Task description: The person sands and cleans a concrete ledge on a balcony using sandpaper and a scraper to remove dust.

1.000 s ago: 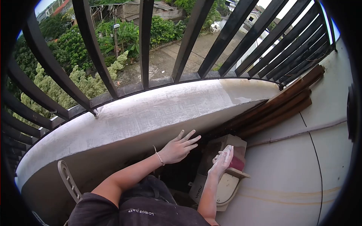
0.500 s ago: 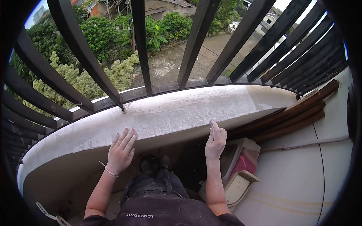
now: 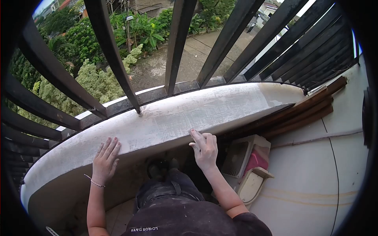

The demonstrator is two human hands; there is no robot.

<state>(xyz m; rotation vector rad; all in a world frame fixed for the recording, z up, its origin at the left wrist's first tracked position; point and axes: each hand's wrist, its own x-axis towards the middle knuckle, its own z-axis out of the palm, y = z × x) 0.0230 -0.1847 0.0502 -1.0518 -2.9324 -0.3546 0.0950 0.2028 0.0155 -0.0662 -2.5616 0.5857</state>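
A curved white ledge point(image 3: 169, 118), with scuffed, patchy grey plaster on its top, runs in front of me. My left hand point(image 3: 104, 163) lies with its fingers stretched out on the ledge's near edge, holding nothing. At the front edge, nearer the middle, is my right hand point(image 3: 205, 151). Its index finger reaches onto the ledge while the other fingers curl in; whatever they hold, if anything, is hidden. Whitish dust coats the fingers of both hands.
Black metal railing bars point(image 3: 179, 47) rise from the ledge's outer side, with a drop to a paved yard beyond. Brown beams point(image 3: 311, 106) lean at the right. Below them stands a pale plastic container point(image 3: 252, 188) beside a pink item point(image 3: 258, 157).
My right hand has moved left along the ledge edge; the thin grey piece seen at its fingers earlier no longer shows. My left hand has shifted left, and the view has turned slightly.
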